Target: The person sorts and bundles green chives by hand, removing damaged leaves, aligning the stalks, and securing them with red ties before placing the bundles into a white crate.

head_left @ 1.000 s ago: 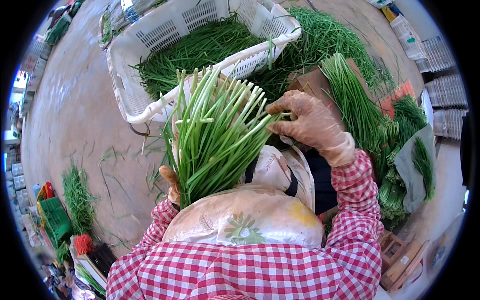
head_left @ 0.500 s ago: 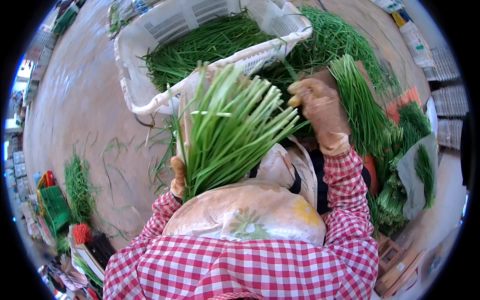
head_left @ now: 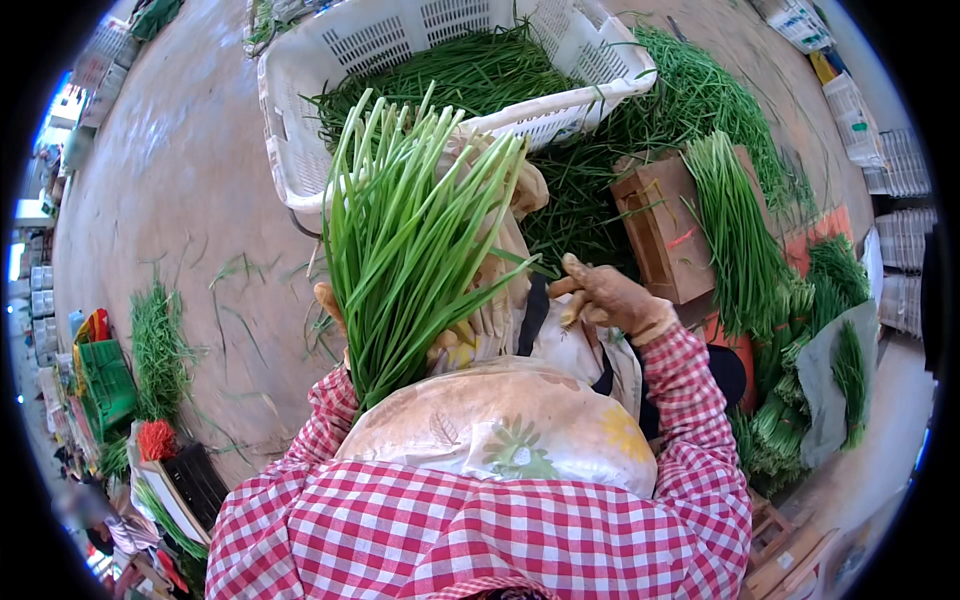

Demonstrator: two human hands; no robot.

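A thick bunch of garlic chives (head_left: 415, 235), pale cut stems pointing up and away, stands tilted before my lap. My left hand (head_left: 330, 304), in a stained tan glove, is closed around the lower part; the leaves cover most of it. To the right of the bunch, my right hand (head_left: 612, 298), gloved too, holds nothing, and its fingers are apart and bent a little. A leaf tip reaches toward those fingers without clear contact. Beside this hand a small wooden box (head_left: 660, 235) bears a neat pile of chives (head_left: 735, 235).
Ahead is a white plastic crate (head_left: 285, 150) with loose chives inside. A large loose heap (head_left: 700, 85) lies behind the box. Tied bundles (head_left: 780, 410) and a grey cloth (head_left: 820, 375) are at the right. Scattered chives (head_left: 160, 350) and a green basket (head_left: 108, 380) lie left.
My right hand has come down and left from beside the box, its fingers spreading. The bunch in my left hand has swung left and become more upright.
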